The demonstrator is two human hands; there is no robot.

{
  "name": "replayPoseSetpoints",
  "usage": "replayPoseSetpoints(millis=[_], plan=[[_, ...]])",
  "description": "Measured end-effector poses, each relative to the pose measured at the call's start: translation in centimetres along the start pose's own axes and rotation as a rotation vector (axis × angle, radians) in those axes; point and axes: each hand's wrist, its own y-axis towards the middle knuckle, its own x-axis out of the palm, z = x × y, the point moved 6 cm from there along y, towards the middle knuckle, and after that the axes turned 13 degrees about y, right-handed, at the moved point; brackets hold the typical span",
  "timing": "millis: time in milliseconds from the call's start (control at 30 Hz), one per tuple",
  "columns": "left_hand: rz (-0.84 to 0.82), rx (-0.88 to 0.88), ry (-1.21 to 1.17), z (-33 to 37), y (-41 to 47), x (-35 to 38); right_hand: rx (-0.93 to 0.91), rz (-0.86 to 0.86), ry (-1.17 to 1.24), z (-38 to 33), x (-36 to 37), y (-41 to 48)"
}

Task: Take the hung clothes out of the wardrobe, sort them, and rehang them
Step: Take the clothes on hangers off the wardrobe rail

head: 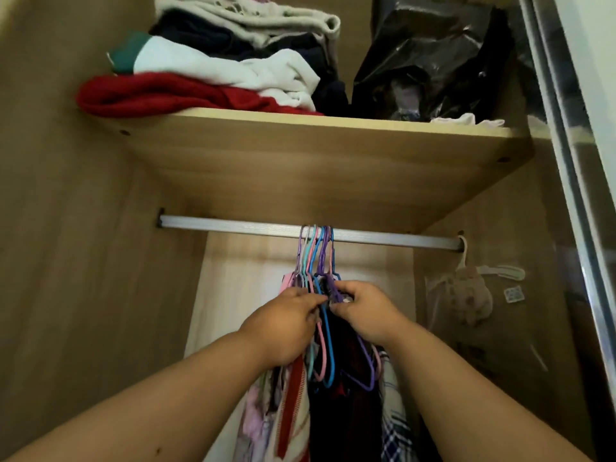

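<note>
Head view, looking up into the wardrobe. Metal rail (pixel 233 226) runs under a wooden shelf (pixel 300 155). Bunch of coloured wire hangers (pixel 315 251) hooked tight together near the rail's middle: purple, pink, teal, blue. Below them the hung clothes (pixel 333 411) drop in one packed cluster, red-and-cream stripes on the left, dark garments in the centre, plaid on the right. Person's left hand (pixel 283 328) comes in from the left of the bunch, fingers drawn together, pinching the hangers below the hooks. Person's right hand (pixel 366 311) meets it from the right, fingers curled round a purple hanger and dark fabric at the collar. On the shelf: folded clothes stack (pixel 216 61) toward the left edge, red at the bottom, white and dark above; black plastic bag (pixel 426 55) toward the right edge. Pale hanger with a small cloth pouch (pixel 470 295) hangs alone at the rail's right end
</note>
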Motion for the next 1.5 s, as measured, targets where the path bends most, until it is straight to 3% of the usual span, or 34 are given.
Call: replayPoseSetpoints(millis=[267,467,700,800,1033,1133,1200,1300,1500], plan=[[0.028,0.017,0.055,-6.7,-3.5,-3.3,0.016,-0.031,0.104,-2.1,6.9,2.6],[-0.05,-0.013,0.142,-12.7,-5.2,-5.4,0.021,-0.02,0.081,-4.3,12.4,4.2],[-0.083,-0.222,0.264,-16.4,-7.3,-7.7,0.03,0.038,0.024,-7.5,17.5,5.2],[-0.088,-0.281,0.237,-16.5,-7.8,-7.9,0.058,0.093,-0.062,-8.4,17.7,5.2],[-0.18,-0.184,0.158,-15.9,-9.6,-7.1,0.248,0.193,-0.13,-8.4,14.1,2.7],[-0.127,-0.149,0.133,-15.5,-10.6,-7.3,0.367,0.217,-0.119,-8.0,12.3,1.4],[-0.07,-0.125,0.143,-15.0,-11.2,-8.0,0.396,0.193,-0.252,-8.0,11.6,1.3],[0.072,-0.058,0.226,-14.2,-12.3,-10.0,0.346,0.15,-0.548,-8.8,11.7,1.3],[0.243,0.079,0.264,-13.2,-14.4,-13.5,0.305,0.238,-0.632,-9.3,10.1,-0.2]])
